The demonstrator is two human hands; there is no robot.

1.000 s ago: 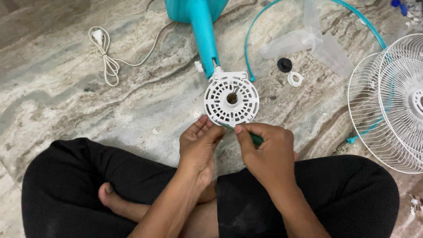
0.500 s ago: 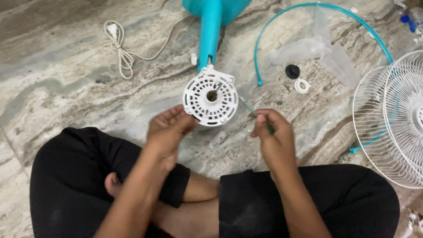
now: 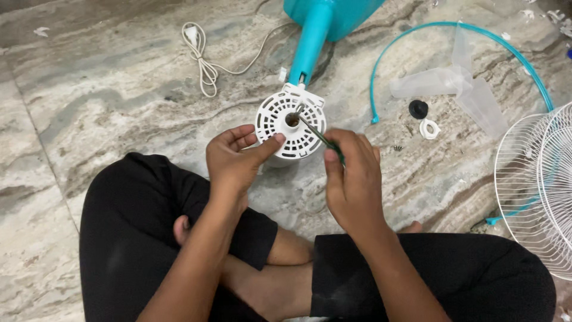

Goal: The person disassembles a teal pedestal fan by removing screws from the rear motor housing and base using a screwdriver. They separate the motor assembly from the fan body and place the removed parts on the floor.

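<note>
Seated on the marble floor (image 3: 119, 101), I steady the white vented motor cover (image 3: 291, 126) with my left hand (image 3: 235, 161), fingers curled on its rim and thumb pressed to its face so it cannot turn. My right hand (image 3: 353, 179), just beside it, is clamped on a green screwdriver (image 3: 322, 138) whose tip reaches the cover's centre hole. Beyond that hand lie the clear blade (image 3: 459, 83) and wire guard (image 3: 536, 185).

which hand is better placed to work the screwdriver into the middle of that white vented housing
Right. The right hand already grips the green screwdriver, whose tip points at the centre hole of the white housing. The left hand is steadying the housing's rim.
</note>
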